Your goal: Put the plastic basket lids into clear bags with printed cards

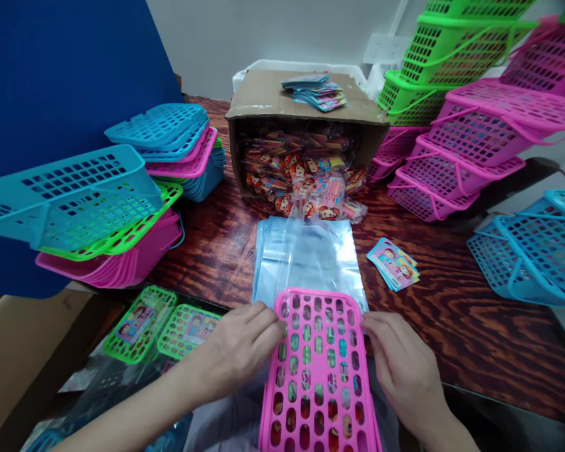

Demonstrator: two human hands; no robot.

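Note:
A pink plastic basket point(317, 370) with its perforated lid on lies between my hands, near my lap. Small colourful packets show through its holes. My left hand point(238, 342) is closed at the lid's upper left corner. At the upper right corner, my right hand point(400, 361) pinches the edge with thumb and fingers. Clear film point(294, 254) rises from the basket's far end; whether my fingers also grip this film I cannot tell. Just beyond lies a pile of clear plastic bags point(343, 251) on the table.
An open carton point(258, 94) of wrapped packets stands behind, picture cards point(317, 94) on top. More cards point(394, 263) lie to the right. Blue baskets point(89, 194) and pink ones are stacked at left. Filled baskets point(489, 119) tower at right; green-lidded ones point(141, 323) sit lower left.

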